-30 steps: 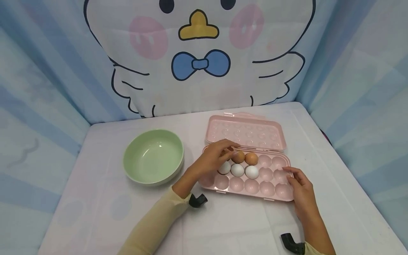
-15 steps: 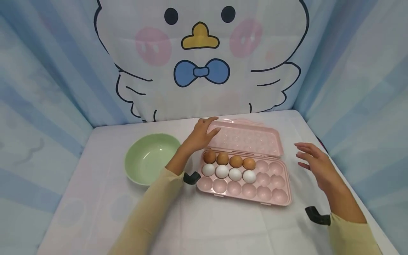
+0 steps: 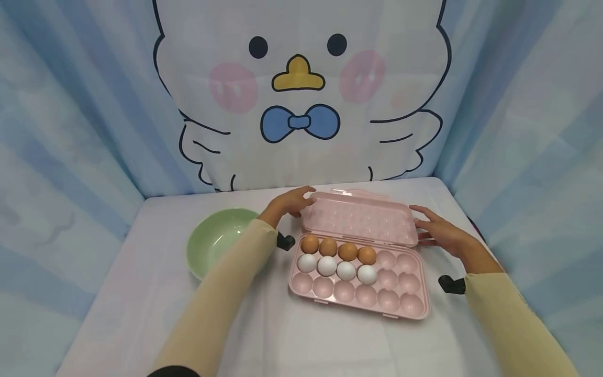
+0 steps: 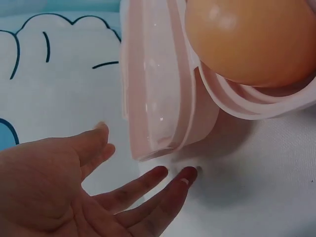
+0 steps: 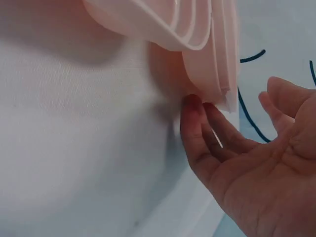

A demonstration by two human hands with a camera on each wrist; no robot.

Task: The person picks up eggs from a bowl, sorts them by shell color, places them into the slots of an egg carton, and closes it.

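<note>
A pink plastic egg box lies unfolded on the table, its lid (image 3: 363, 217) hinged open behind the base (image 3: 388, 300). Several brown eggs (image 3: 348, 252) fill part of the base's back row, and several white eggs (image 3: 346, 270) sit in the middle row. My left hand (image 3: 288, 201) is at the lid's left end; in the left wrist view its spread fingers (image 4: 158, 197) reach just below the lid's corner. At the opposite end is my right hand (image 3: 443, 233), with fingertips (image 5: 192, 106) right at the lid's edge. Neither hand is curled round anything.
A light green bowl (image 3: 216, 235) stands to the left, partly hidden by the left sleeve (image 3: 226, 288). White cloth (image 3: 330, 345) covers the table. A curtain with a cartoon face (image 3: 299, 104) hangs at the back edge.
The left hand has gone from the eggs to the lid's left end. The right hand let go of the base's right edge, swung outward, then came to the lid's right end.
</note>
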